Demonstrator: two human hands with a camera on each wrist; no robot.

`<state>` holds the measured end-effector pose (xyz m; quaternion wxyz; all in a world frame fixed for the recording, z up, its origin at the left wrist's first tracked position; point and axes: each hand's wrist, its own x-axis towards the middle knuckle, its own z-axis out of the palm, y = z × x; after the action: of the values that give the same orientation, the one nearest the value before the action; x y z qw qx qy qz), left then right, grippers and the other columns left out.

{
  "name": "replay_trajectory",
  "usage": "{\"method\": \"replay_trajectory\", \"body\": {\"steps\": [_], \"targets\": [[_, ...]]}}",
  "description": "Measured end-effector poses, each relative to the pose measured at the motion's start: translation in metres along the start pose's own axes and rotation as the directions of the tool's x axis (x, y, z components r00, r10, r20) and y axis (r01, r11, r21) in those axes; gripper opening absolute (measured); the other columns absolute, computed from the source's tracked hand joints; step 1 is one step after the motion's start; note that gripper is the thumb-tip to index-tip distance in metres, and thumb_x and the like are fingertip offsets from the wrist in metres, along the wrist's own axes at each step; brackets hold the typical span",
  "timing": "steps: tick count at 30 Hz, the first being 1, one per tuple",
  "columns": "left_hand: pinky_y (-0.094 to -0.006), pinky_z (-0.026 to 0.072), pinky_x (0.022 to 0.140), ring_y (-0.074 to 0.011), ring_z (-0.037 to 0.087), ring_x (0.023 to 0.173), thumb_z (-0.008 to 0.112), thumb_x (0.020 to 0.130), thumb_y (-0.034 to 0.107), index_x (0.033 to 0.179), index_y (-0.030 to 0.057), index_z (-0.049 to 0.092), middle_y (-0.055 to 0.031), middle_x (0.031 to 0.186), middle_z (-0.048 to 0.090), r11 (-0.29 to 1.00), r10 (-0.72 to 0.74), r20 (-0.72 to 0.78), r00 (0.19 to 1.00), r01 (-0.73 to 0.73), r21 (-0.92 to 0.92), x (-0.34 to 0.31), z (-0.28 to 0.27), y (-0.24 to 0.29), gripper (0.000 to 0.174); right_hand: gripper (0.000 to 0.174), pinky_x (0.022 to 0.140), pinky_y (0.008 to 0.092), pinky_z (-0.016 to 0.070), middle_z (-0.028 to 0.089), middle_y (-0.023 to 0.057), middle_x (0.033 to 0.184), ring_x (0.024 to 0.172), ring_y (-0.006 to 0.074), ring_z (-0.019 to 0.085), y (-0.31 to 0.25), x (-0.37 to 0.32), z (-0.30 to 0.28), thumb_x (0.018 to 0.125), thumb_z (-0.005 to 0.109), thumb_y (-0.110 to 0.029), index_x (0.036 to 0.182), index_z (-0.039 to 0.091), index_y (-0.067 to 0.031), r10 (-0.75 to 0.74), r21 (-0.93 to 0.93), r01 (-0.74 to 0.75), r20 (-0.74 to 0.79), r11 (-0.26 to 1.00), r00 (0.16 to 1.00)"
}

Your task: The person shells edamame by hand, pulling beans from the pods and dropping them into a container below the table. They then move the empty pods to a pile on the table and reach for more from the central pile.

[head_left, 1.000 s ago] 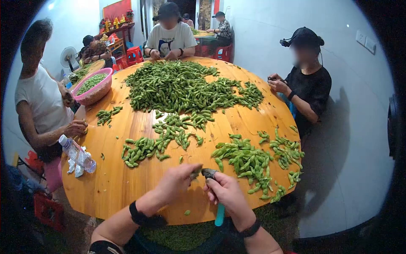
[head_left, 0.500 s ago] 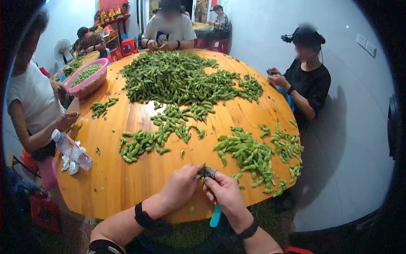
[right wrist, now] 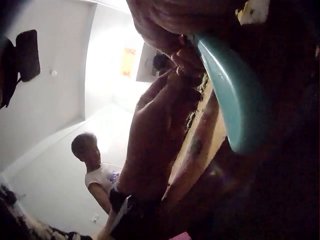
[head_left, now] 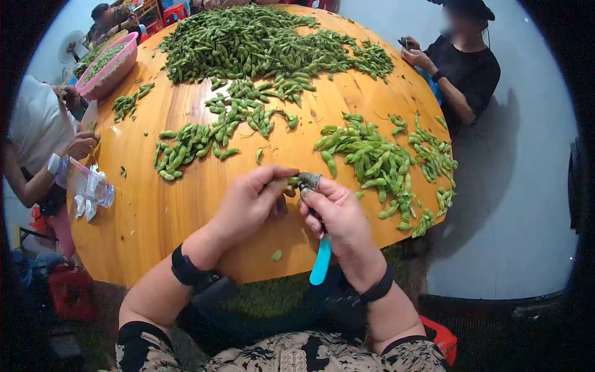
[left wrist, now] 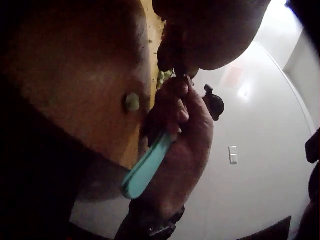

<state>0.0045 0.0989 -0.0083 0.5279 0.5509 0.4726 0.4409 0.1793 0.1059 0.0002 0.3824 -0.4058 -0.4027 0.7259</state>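
Observation:
Both hands meet above the near edge of the wooden table [head_left: 204, 229]. The right hand [head_left: 339, 217] curls round a tool with a turquoise handle [head_left: 320, 260], which points down out of the fist; a dark wrapping covers a fingertip. The left hand [head_left: 251, 198] pinches a small green pod [head_left: 292, 182] against the right thumb, partly hidden by fingers. In the left wrist view the turquoise handle [left wrist: 147, 167] sticks out below the right hand [left wrist: 185, 135]. The right wrist view shows the handle [right wrist: 227, 95] close up, beside the left hand [right wrist: 155, 125].
A large heap of pods [head_left: 248, 43] lies at the back, with smaller piles [head_left: 372, 158] nearer. One green bit [head_left: 276, 255] rests near the front edge. A plastic bottle [head_left: 105, 193] and pink basin [head_left: 111, 74] stand at the left. A person in black [head_left: 468, 71] sits at the right.
The head view has tilted down, so the table appears higher. The left hand, apart from the right a second ago, has come against it, and a pod now shows between them.

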Motion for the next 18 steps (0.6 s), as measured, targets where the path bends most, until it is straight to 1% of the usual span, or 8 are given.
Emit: {"method": "replay_trajectory", "body": {"steps": [2, 5, 9, 11, 12, 14, 16, 18], "targets": [[-0.0201, 0.0463, 0.058, -0.0055, 0.059, 0.066, 0.046, 0.095, 0.009, 0.114, 0.0042, 0.059, -0.0023, 0.086, 0.066, 0.996, -0.064, 0.028, 0.998, 0.066, -0.064, 0.002, -0.006, 0.001, 0.023, 0.013, 0.037, 0.0157, 0.0326, 0.055, -0.003, 0.065, 0.044, 0.0013, 0.045, -0.005, 0.0, -0.002, 0.092, 0.053, -0.012, 0.1, 0.06, -0.005, 0.036, 0.047, -0.038, 0.045, 0.998, 0.998], [-0.0198, 0.0461, 0.06, -0.007, 0.058, 0.066, 0.041, 0.096, 0.012, 0.118, 0.0011, 0.054, -0.0024, 0.091, 0.065, 0.905, -0.147, 0.187, 0.971, 0.209, -0.37, 0.008, -0.013, -0.005, 0.028, 0.013, 0.037, 0.0156, 0.0331, 0.056, -0.0032, 0.065, 0.044, 0.0012, 0.045, -0.008, 0.002, -0.005, 0.092, 0.053, -0.012, 0.098, 0.062, -0.0047, 0.076, 0.03, -0.078, 0.053, 0.997, 0.996], [-0.0192, 0.045, 0.059, -0.0061, 0.056, 0.065, 0.047, 0.095, 0.013, 0.118, 0.0023, 0.055, -0.0016, 0.092, 0.064, 0.886, -0.18, 0.193, 0.965, 0.244, -0.395, 0.008, -0.009, -0.001, 0.026, 0.014, 0.039, 0.0162, 0.033, 0.055, -0.0041, 0.065, 0.045, 0.0008, 0.044, -0.008, -0.003, 0.003, 0.092, 0.053, -0.011, 0.097, 0.063, -0.0042, -0.023, -0.164, 0.021, -0.005, 0.986, 1.0], [-0.0204, 0.0472, 0.065, -0.0063, 0.057, 0.076, 0.055, 0.093, 0.012, 0.115, 0.001, 0.057, -0.003, 0.094, 0.064, 0.989, -0.111, 0.058, 0.992, 0.116, -0.097, 0.005, -0.003, 0.0, 0.025, 0.014, 0.039, 0.0165, 0.0329, 0.054, -0.0045, 0.065, 0.046, 0.0007, 0.044, -0.01, -0.007, 0.01, 0.092, 0.053, -0.011, 0.099, 0.063, -0.0042, -0.06, -0.176, 0.056, -0.014, 0.983, 0.998], [-0.0204, 0.0472, 0.065, -0.0063, 0.057, 0.076, 0.055, 0.093, 0.012, 0.115, 0.001, 0.057, -0.003, 0.094, 0.064, 0.99, -0.104, 0.057, 0.993, 0.109, -0.094, 0.004, -0.002, -0.001, 0.025, 0.014, 0.04, 0.0169, 0.0328, 0.053, -0.0048, 0.065, 0.046, 0.0006, 0.044, -0.01, -0.01, 0.013, 0.092, 0.053, -0.01, 0.1, 0.063, -0.0043, -0.088, -0.188, 0.082, -0.024, 0.979, 0.996], [-0.0227, 0.0483, 0.073, -0.0076, 0.058, 0.083, 0.058, 0.091, 0.012, 0.112, -0.0004, 0.059, -0.0027, 0.096, 0.065, 0.987, 0.049, -0.005, 0.999, -0.047, 0.154, 0.003, 0.0, -0.006, 0.025, 0.015, 0.041, 0.0172, 0.0324, 0.053, -0.005, 0.065, 0.048, 0.0007, 0.044, -0.006, -0.009, 0.012, 0.092, 0.053, -0.008, 0.102, 0.063, -0.0047, -0.152, -0.241, 0.143, -0.019, 0.96, 0.988], [-0.0244, 0.0479, 0.079, -0.0095, 0.058, 0.087, 0.056, 0.093, 0.014, 0.112, -0.0019, 0.06, -0.0038, 0.097, 0.065, 0.984, 0.056, -0.021, 0.998, -0.051, 0.173, 0.003, 0.002, -0.004, 0.025, 0.014, 0.042, 0.0173, 0.0333, 0.053, -0.0044, 0.065, 0.048, 0.0008, 0.044, -0.005, -0.009, 0.012, 0.092, 0.053, -0.008, 0.101, 0.063, -0.0042, -0.137, -0.208, 0.122, -0.059, 0.97, 0.989], [-0.0195, 0.0385, 0.048, -0.0029, 0.046, 0.054, 0.054, 0.094, 0.014, 0.111, 0.0029, 0.062, 0.0047, 0.066, 0.056, 0.982, 0.128, -0.04, 0.991, -0.122, 0.143, 0.0, 0.005, -0.003, 0.022, 0.013, 0.042, 0.0174, 0.0333, 0.054, -0.0042, 0.066, 0.048, 0.0009, 0.044, -0.004, -0.012, 0.013, 0.092, 0.053, -0.008, 0.101, 0.063, -0.0039, -0.137, -0.206, 0.119, -0.075, 0.971, 0.988]]}}
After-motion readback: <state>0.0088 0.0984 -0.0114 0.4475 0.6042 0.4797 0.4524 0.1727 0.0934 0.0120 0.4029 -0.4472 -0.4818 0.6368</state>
